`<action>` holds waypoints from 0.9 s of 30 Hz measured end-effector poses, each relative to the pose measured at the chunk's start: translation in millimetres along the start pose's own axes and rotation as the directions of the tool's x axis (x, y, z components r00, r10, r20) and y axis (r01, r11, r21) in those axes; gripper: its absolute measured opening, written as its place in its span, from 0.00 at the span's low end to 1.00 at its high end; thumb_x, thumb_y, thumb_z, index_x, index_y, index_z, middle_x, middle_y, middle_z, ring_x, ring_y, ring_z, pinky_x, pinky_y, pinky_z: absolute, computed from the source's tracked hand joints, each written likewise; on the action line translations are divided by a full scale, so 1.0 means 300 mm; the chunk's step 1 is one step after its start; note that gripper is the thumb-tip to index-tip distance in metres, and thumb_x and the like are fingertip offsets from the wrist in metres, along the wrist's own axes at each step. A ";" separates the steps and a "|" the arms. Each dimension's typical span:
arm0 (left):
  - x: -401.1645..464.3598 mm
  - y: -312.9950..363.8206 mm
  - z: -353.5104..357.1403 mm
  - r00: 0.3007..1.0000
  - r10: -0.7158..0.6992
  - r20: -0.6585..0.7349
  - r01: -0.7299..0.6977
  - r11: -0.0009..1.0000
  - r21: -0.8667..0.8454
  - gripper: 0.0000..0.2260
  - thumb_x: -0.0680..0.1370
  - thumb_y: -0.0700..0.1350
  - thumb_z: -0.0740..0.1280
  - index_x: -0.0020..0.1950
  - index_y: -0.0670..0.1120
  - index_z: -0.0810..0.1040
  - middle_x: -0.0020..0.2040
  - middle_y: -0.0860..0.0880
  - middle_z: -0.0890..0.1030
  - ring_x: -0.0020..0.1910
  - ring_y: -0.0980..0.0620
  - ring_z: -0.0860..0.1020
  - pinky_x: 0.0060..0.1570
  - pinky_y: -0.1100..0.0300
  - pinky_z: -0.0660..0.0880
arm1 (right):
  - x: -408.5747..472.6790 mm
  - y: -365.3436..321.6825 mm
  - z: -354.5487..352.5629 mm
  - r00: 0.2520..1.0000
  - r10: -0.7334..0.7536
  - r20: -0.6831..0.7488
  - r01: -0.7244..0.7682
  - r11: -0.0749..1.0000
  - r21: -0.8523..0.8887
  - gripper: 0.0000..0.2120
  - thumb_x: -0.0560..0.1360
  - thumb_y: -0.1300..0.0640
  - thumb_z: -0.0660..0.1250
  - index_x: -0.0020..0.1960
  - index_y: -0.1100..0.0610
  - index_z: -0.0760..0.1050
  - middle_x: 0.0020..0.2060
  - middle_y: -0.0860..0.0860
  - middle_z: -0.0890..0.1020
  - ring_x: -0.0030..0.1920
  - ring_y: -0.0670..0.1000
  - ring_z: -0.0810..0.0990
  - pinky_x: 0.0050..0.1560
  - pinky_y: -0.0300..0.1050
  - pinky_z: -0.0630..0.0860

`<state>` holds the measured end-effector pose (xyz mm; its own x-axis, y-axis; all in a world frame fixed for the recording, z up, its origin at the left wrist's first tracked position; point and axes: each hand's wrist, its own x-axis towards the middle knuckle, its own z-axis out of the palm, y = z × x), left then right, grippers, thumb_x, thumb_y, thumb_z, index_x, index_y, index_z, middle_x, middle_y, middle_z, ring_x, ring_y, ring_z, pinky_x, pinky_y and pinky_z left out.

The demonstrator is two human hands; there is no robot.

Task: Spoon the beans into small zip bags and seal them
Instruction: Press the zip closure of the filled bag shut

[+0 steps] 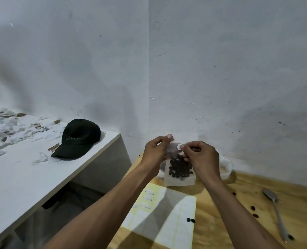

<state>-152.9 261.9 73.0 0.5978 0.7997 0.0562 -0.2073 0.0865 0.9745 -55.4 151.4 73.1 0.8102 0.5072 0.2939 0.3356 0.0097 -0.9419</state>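
A small clear zip bag (179, 178) partly filled with dark beans (180, 168) hangs upright above the wooden table (221, 212). My left hand (155, 151) pinches its top left corner. My right hand (201, 157) pinches the top edge near a small white label. A metal spoon (276, 207) lies on the table to the right, bowl toward the wall, touched by neither hand. A few loose beans (190, 220) are scattered on the table.
A sheet of label stickers (167, 212) lies under my arms. A crumpled clear plastic bag (225, 166) sits behind the right hand by the wall. A black cap (79, 139) rests on the white table (23, 177) at the left among torn paper.
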 end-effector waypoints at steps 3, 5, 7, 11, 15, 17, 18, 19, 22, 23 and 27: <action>-0.011 0.005 0.027 0.995 0.022 0.094 -0.027 0.999 0.045 0.14 0.75 0.50 0.76 0.55 0.42 0.84 0.49 0.44 0.87 0.50 0.46 0.86 0.54 0.51 0.81 | 0.006 0.003 -0.026 1.000 -0.009 -0.029 0.008 0.999 -0.045 0.09 0.71 0.49 0.78 0.44 0.54 0.83 0.35 0.47 0.86 0.34 0.45 0.85 0.43 0.44 0.84; -0.021 0.015 0.053 0.990 0.028 0.140 -0.033 0.999 0.034 0.15 0.72 0.43 0.78 0.56 0.39 0.82 0.47 0.45 0.88 0.47 0.48 0.86 0.50 0.55 0.80 | 0.014 0.001 -0.049 0.998 -0.009 -0.055 0.005 0.998 -0.068 0.11 0.70 0.45 0.78 0.43 0.52 0.83 0.36 0.45 0.85 0.39 0.46 0.85 0.45 0.49 0.83; -0.019 0.022 0.075 0.988 0.053 0.144 -0.060 0.997 0.041 0.14 0.72 0.39 0.78 0.56 0.39 0.82 0.47 0.44 0.88 0.47 0.49 0.86 0.49 0.58 0.80 | 0.020 -0.010 -0.077 0.996 -0.009 -0.090 -0.002 0.993 -0.114 0.15 0.69 0.42 0.78 0.47 0.52 0.81 0.39 0.43 0.84 0.43 0.45 0.83 0.43 0.45 0.80; 0.003 0.034 0.120 0.986 0.081 0.148 -0.081 0.997 -0.007 0.11 0.75 0.36 0.74 0.56 0.38 0.82 0.49 0.42 0.87 0.50 0.43 0.86 0.58 0.50 0.80 | 0.052 -0.020 -0.138 0.991 0.058 -0.118 -0.069 0.994 -0.086 0.36 0.65 0.40 0.80 0.66 0.52 0.68 0.54 0.46 0.77 0.51 0.49 0.79 0.42 0.41 0.74; 0.004 0.049 0.164 0.982 0.093 0.165 -0.088 0.995 -0.038 0.11 0.75 0.34 0.74 0.56 0.35 0.81 0.49 0.38 0.86 0.49 0.41 0.86 0.53 0.52 0.82 | 0.089 -0.016 -0.195 0.986 0.156 0.060 -0.164 0.974 0.158 0.34 0.64 0.45 0.81 0.65 0.56 0.76 0.55 0.47 0.84 0.55 0.51 0.82 0.54 0.47 0.78; -0.003 0.056 0.181 0.980 0.105 0.168 -0.100 0.994 -0.036 0.11 0.75 0.33 0.74 0.56 0.34 0.80 0.49 0.36 0.85 0.48 0.40 0.86 0.50 0.55 0.83 | 0.094 -0.022 -0.210 0.985 0.136 0.106 -0.156 0.967 0.203 0.19 0.65 0.48 0.81 0.52 0.55 0.85 0.45 0.48 0.88 0.51 0.51 0.85 0.54 0.47 0.80; -0.005 0.055 0.187 0.981 0.106 0.166 -0.101 0.994 -0.035 0.10 0.74 0.33 0.74 0.55 0.35 0.81 0.48 0.36 0.85 0.48 0.40 0.86 0.49 0.54 0.83 | 0.094 -0.024 -0.215 0.987 0.119 0.106 -0.139 0.968 0.208 0.13 0.66 0.51 0.80 0.48 0.55 0.86 0.42 0.47 0.88 0.49 0.50 0.86 0.52 0.45 0.79; -0.007 0.053 0.190 0.982 0.098 0.162 -0.094 0.995 -0.035 0.10 0.74 0.33 0.75 0.55 0.35 0.81 0.47 0.37 0.85 0.47 0.40 0.86 0.50 0.53 0.83 | 0.092 -0.024 -0.218 0.990 0.105 0.099 -0.124 0.971 0.206 0.09 0.68 0.53 0.80 0.46 0.54 0.86 0.40 0.47 0.88 0.46 0.48 0.86 0.49 0.43 0.79; -0.013 0.036 0.193 0.990 0.055 0.133 -0.052 0.998 -0.027 0.09 0.73 0.33 0.75 0.53 0.37 0.82 0.45 0.40 0.86 0.45 0.40 0.86 0.52 0.50 0.83 | 0.088 -0.016 -0.227 0.991 0.088 0.098 -0.105 0.977 0.187 0.03 0.70 0.57 0.79 0.43 0.54 0.86 0.37 0.48 0.88 0.40 0.47 0.85 0.44 0.40 0.79; -0.016 0.030 0.194 0.992 0.044 0.115 -0.042 0.999 -0.019 0.09 0.73 0.32 0.75 0.52 0.37 0.83 0.44 0.40 0.86 0.44 0.41 0.86 0.52 0.49 0.83 | 0.085 -0.010 -0.230 0.990 0.084 0.111 -0.102 0.979 0.177 0.02 0.71 0.58 0.78 0.42 0.53 0.86 0.36 0.48 0.88 0.39 0.47 0.85 0.43 0.38 0.80; -0.027 0.018 0.199 0.999 0.019 0.040 -0.019 1.000 -0.001 0.07 0.71 0.31 0.76 0.48 0.36 0.84 0.43 0.42 0.85 0.42 0.42 0.86 0.49 0.51 0.84 | 0.076 0.011 -0.236 0.989 0.063 0.136 -0.078 0.991 0.111 0.04 0.74 0.61 0.76 0.46 0.53 0.85 0.37 0.47 0.88 0.40 0.46 0.86 0.42 0.35 0.80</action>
<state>-112.6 220.4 91.0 0.6239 0.7770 0.0837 -0.2193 0.0713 0.9730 -1.7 102.1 88.1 0.7566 0.6195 0.2091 0.2154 0.0658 -0.9743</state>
